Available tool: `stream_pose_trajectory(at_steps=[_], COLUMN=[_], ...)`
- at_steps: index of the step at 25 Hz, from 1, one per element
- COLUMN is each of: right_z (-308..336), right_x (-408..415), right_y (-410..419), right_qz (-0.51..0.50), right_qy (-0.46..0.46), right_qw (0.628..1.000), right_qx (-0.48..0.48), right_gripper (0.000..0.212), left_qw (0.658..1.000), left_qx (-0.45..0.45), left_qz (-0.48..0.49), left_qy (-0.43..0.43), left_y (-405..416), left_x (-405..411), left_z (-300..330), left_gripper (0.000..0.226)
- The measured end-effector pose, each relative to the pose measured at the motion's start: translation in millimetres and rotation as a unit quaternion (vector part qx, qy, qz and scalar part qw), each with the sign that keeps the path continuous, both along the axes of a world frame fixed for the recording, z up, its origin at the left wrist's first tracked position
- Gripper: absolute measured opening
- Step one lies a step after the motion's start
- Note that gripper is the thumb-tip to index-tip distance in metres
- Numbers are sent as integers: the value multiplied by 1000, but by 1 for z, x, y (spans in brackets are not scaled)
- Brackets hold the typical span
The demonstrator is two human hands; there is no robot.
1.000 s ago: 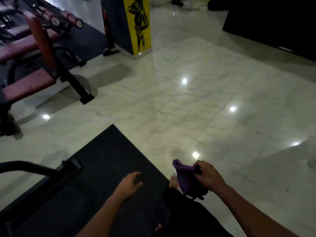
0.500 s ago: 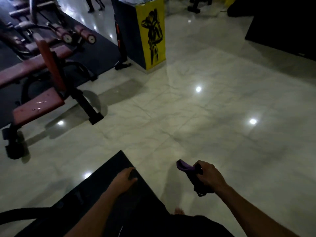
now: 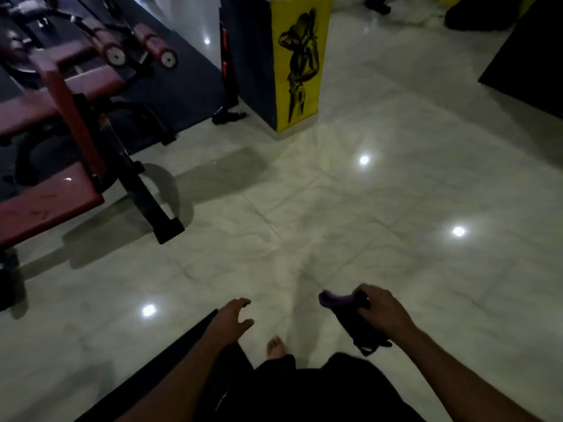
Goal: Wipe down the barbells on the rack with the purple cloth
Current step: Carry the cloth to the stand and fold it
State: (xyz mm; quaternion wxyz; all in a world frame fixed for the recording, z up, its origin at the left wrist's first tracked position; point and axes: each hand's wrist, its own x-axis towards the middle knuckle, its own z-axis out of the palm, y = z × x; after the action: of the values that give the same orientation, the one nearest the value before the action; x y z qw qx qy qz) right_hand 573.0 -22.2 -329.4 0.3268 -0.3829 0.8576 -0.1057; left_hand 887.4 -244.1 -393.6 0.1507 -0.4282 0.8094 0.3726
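My right hand grips the bunched purple cloth low in the head view, and the cloth's dark end hangs below my fist. To its left, my left hand hangs free with loosely curled fingers and holds nothing. No barbell and no rack show in this view. Between my arms a bare foot stands on the glossy tiled floor.
A maroon padded bench machine on a black frame stands at the left. A pillar with a yellow painted figure rises ahead. A black floor mat edges in at the lower left, and another dark mat lies at the far right.
The view has moved forward over the tiles, so the pillar and bench are closer. The black mat has slid back to the lower left. My right hand keeps its grip on the cloth.
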Motion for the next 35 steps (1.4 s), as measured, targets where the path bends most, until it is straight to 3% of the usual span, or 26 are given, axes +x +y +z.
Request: stream_pose_trajectory(at_steps=[10, 15, 17, 20, 24, 27, 32, 35], right_z=[-6, 18, 34, 59, 79, 85, 110, 127], right_x=[-176, -274, -314, -360, -416, -466, -541, -590], right_y=[-216, -329, -379, -446, -529, -589, -675, -721], right_qz=[-51, -43, -42, -30, -22, -58, -80, -156], right_qy=[-34, -42, -43, -56, -75, -60, 25, -2], right_qw=[996, 995, 992, 985, 975, 973, 976, 964], right_qx=[-61, -78, -111, -161, -207, -216, -203, -216], right_gripper=[23, 17, 14, 19, 21, 14, 21, 27], left_qw=[995, 992, 990, 976, 959, 953, 955, 948], left_qx=[-56, -86, -67, 38, 119, 107, 82, 103], left_qz=[-56, -70, -27, 17, -6, -15, -20, -29], left_qy=[52, 65, 125, 215, 256, 283, 286, 300], left_y=[-215, -322, -352, -373, -416, -467, -550, -596], left_x=[-204, -323, -383, -473, -573, -632, -715, -766], left_z=[10, 56, 76, 105, 113, 111, 131, 144], left_gripper=[54, 53, 50, 55, 86, 103, 93, 78])
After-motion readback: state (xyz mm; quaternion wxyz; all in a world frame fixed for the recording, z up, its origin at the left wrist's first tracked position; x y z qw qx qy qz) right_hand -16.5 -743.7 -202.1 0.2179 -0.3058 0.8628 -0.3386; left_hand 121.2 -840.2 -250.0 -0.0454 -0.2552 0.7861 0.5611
